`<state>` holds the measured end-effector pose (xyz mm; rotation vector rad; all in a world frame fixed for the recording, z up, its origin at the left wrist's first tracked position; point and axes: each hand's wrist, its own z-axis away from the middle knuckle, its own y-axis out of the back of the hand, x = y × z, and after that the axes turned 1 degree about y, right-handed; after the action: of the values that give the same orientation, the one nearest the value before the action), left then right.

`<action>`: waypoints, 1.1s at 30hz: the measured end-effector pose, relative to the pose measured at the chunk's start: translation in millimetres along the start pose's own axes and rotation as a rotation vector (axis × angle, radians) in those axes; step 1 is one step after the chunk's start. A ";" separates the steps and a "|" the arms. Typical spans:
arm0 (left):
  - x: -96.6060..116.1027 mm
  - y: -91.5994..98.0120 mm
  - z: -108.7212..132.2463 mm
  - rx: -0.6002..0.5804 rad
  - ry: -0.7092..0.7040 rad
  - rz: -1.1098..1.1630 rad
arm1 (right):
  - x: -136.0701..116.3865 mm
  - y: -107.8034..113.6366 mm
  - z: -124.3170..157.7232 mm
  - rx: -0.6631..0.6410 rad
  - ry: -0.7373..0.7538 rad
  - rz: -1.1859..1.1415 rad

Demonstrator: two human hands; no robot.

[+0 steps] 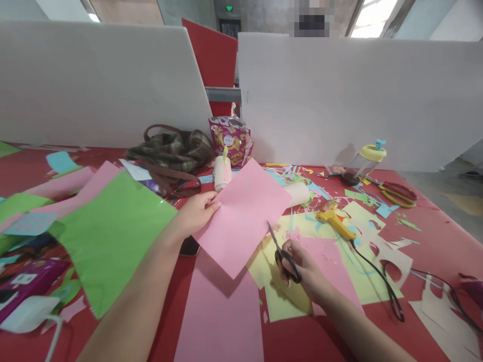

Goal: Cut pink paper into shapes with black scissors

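My left hand (199,213) pinches a square sheet of pink paper (245,216) by its left edge, thumb on top. The sheet is held up at a slant above the table. In my right hand (300,264) is a pair of scissors (281,254) with dark handles; the fingers are in the loops. The scissors' tip points up at the sheet's lower right edge; whether it touches the paper I cannot tell. Below lie another pink sheet (222,311) and yellow paper (287,301). A large green sheet (116,226) lies by my left forearm.
A yellow glue gun (335,221) with a black cord lies right. Behind it stand a clear jar with a yellow lid (368,161) and red-and-yellow-handled scissors (400,193). A plaid bag (173,148), snack bag (232,141) and white boards (339,100) line the back. Paper scraps surround them.
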<state>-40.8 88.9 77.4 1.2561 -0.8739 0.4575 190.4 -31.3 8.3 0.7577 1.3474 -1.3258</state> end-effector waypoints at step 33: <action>-2.4 6.3 3.3 -0.104 -0.023 -0.175 | 0.3 3.4 2.4 -0.174 -0.058 -0.023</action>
<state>-47.9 88.0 79.6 1.2320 -0.7892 0.2562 194.2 -33.1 7.4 0.5830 1.4083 -1.2214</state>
